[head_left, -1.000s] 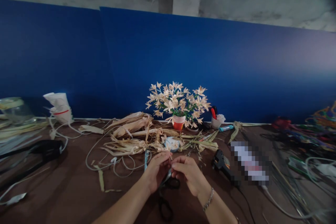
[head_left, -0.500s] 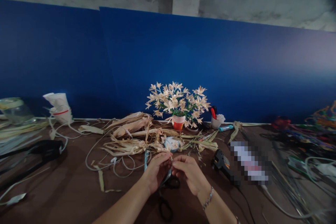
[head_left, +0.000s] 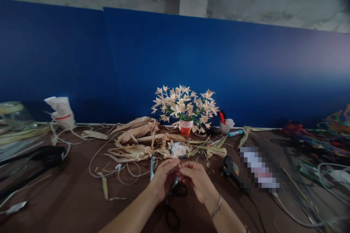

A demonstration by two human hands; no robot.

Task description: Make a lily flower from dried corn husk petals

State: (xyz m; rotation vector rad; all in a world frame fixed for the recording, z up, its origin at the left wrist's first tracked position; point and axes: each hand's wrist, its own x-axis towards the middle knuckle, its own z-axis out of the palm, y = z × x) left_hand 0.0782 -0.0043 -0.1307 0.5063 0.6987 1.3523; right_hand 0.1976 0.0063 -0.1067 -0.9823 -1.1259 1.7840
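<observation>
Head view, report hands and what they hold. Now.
Left hand, right hand pinching small dried husk piece. Black scissors under hands. Husk pile just ahead.

Pinched item too small to tell; scissors half hidden; object pixelated.

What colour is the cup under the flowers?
The cup is orange, white at top; head view.

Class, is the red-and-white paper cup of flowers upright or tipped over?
Upright: the paper cup stands on its base, flowers rising straight above it.
</observation>
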